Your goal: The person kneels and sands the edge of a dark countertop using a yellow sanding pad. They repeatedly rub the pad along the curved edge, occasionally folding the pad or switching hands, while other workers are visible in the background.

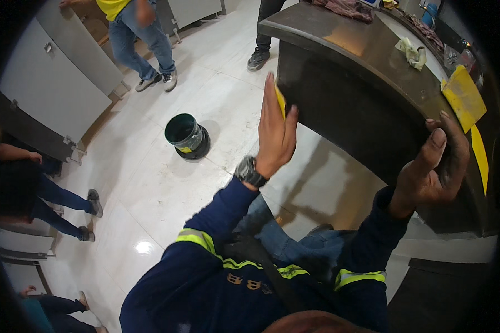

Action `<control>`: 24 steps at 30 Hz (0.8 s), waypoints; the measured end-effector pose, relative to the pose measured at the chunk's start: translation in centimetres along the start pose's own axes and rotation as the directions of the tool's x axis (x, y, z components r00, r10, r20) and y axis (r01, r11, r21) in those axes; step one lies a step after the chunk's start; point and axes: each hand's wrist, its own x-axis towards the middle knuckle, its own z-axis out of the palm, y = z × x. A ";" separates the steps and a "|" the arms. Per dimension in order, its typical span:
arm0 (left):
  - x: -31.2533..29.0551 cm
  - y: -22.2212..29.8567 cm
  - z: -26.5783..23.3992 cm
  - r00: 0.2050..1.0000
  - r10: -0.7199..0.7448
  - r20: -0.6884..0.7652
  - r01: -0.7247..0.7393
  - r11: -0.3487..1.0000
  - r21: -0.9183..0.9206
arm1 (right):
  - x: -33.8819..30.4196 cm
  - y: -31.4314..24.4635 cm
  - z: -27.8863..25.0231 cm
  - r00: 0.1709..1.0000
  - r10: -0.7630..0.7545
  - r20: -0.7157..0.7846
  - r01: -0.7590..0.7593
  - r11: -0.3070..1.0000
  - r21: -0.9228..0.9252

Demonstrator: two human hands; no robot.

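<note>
My left hand [276, 133], with a dark watch on its wrist, is raised beside the near end of a dark curved counter [344, 83]. Its fingers are stretched and close together, and a yellow sheet [281, 101] shows between them and the thumb. Most of that sheet is hidden by the hand. In front of the counter's right part, my right hand [432, 166] has curved fingers and a thumb held apart, with nothing visible in it. Near its fingertips lies a yellow sheet with grey smudges [465, 99], and below that a yellow strip [480, 158].
A dark bucket [186, 136] stands on the pale tiled floor to the left. Crumpled paper [411, 54] and a reddish cloth [347, 8] lie on the counter. Several other people stand around, one in a yellow shirt [112, 6]. Grey partition doors [55, 77] line the left side.
</note>
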 end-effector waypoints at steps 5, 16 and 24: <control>1.9 0.8 -0.4 0.970 0.204 -0.129 -0.215 0.973 -0.078 | 0.3 -0.6 -0.1 0.999 0.040 0.021 -0.039 0.998 -0.041; 2.8 0.1 -2.1 0.979 0.202 -0.033 -0.195 0.874 -0.446 | 1.2 -1.4 -1.4 0.972 0.135 0.193 -0.127 0.990 -0.056; 1.6 -1.5 -2.8 0.978 0.205 0.046 -0.172 0.906 -0.386 | 6.1 -0.4 -2.6 0.961 -0.047 0.272 0.094 0.982 -0.162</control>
